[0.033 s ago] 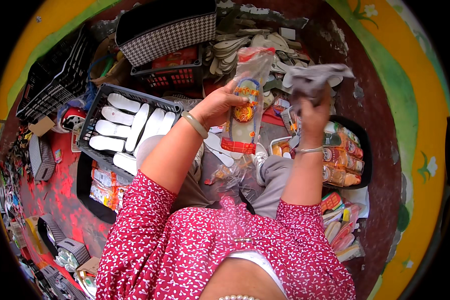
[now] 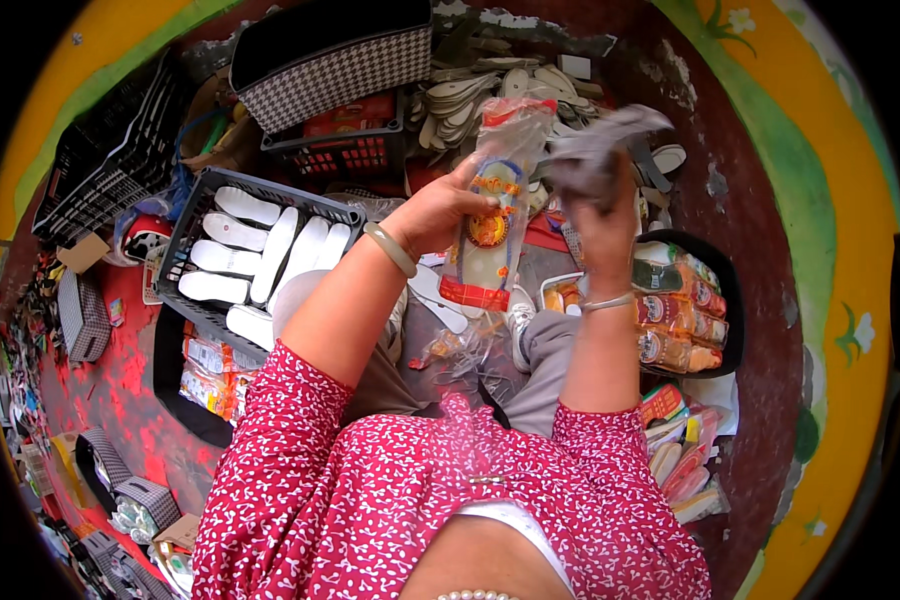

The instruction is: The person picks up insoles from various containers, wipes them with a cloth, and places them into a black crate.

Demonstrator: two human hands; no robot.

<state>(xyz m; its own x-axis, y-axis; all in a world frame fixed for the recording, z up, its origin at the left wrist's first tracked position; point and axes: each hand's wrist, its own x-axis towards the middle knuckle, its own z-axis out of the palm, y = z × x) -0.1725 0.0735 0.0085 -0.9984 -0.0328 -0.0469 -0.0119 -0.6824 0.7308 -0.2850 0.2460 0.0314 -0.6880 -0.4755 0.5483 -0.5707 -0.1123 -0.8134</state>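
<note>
My left hand (image 2: 448, 210) pinches a clear plastic packet (image 2: 488, 255) by its left edge. The packet is upright, with a red strip on top, a red checked band at the bottom and orange print. Pale insole shapes show through its film. In my right hand (image 2: 608, 225) is a crumpled grey cloth (image 2: 595, 155), smeared by motion. It hangs just right of the packet's upper part, and I cannot tell whether the two touch. White insoles (image 2: 435, 300) lie on the floor beneath the packet.
A dark crate (image 2: 195, 215) of white insoles (image 2: 290, 262) stands left. Behind lies a heap of pale insoles (image 2: 460, 100), beside a checked bin (image 2: 335, 75) on another crate (image 2: 340, 155). At right, a black-rimmed basket (image 2: 735, 310) holds orange packets (image 2: 675, 315). Loose plastic film (image 2: 465, 345) lies between my feet.
My right hand has moved left with the grey cloth, closer to the packet. My left hand and the packet have hardly shifted.
</note>
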